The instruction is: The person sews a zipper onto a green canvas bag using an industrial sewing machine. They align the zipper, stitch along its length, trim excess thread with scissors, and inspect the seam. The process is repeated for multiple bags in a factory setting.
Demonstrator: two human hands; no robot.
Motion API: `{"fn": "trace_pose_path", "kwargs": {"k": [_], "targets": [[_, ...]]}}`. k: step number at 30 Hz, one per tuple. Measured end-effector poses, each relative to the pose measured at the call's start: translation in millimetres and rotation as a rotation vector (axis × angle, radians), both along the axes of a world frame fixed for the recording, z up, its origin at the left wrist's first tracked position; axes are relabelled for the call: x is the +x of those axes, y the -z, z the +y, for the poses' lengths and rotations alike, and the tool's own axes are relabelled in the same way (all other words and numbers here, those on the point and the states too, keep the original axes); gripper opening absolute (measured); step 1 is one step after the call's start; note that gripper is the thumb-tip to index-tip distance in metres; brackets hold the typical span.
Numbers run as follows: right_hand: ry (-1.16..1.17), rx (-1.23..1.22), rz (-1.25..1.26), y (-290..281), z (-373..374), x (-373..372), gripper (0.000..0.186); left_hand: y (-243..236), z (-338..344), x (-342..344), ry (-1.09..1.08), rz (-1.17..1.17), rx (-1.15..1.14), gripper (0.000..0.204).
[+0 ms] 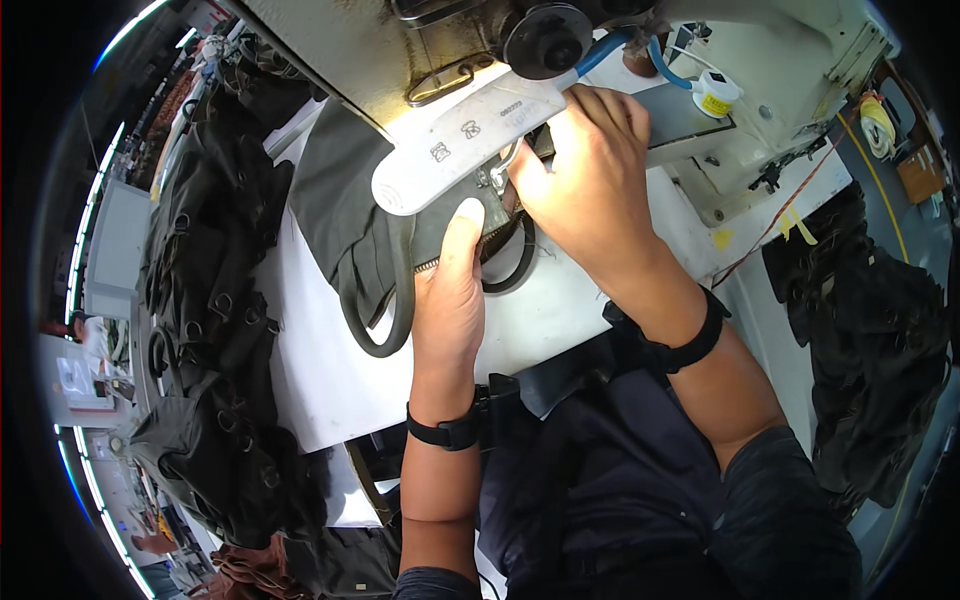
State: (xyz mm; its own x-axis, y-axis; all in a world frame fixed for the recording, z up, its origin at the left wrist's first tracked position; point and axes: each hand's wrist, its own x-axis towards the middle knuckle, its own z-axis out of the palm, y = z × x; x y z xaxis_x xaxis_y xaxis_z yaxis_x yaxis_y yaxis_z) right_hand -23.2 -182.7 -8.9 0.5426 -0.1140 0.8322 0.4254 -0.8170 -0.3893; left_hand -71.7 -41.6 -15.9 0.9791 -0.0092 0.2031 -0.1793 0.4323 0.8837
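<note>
A dark olive fabric bag piece (pixel 350 190) with a metal zipper and a looped black handle (pixel 385 335) lies under the sewing machine head (pixel 470 45). A long white lamp bar (pixel 450 150) crosses over it. My left hand (pixel 452 275) grips the piece by the zipper, its thumb on top and its fingers hidden beneath. My right hand (pixel 585 180) is bent beside the needle area and presser foot (pixel 500 172), with curled fingers partly behind the bar; what they hold is unclear.
Piles of dark bags with metal rings (pixel 210 330) line the left, and more dark fabric (pixel 860 360) hangs at the right. The white worktable (pixel 310 390) extends around the machine. Other people (pixel 92 335) appear at workstations on the far left.
</note>
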Motion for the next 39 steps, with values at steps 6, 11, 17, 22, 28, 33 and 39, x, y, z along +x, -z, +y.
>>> {"fn": "trace_pose_path", "kwargs": {"k": [6,11,17,22,28,33,39], "targets": [[-0.021,-0.005,0.009,-1.3,0.0,-0.9,0.024,3.3,7.3,1.3,0.036,-0.004,0.072,0.040],[-0.022,-0.002,0.008,0.4,-1.1,1.9,0.023,3.8,5.0,-0.1,0.001,-0.002,0.080,0.043],[-0.067,-0.065,0.063,3.2,-2.7,2.0,0.022,19.5,9.3,1.7,0.035,0.208,-0.047,0.036],[-0.062,-0.069,0.036,2.2,-1.6,3.2,0.023,21.9,-4.4,-36.4,-0.136,0.255,0.161,0.037],[-0.044,-0.082,0.016,-0.6,-2.0,2.5,0.023,0.1,-23.0,-66.8,-0.113,0.190,0.398,0.037],[-0.098,-0.044,0.019,1.8,-0.7,3.8,0.025,-13.4,-20.7,-108.5,0.348,-0.256,1.220,0.025],[-0.163,-0.014,0.119,-1.6,-11.2,4.3,0.030,-46.9,9.4,-111.9,-0.381,-0.370,1.476,0.014]]}}
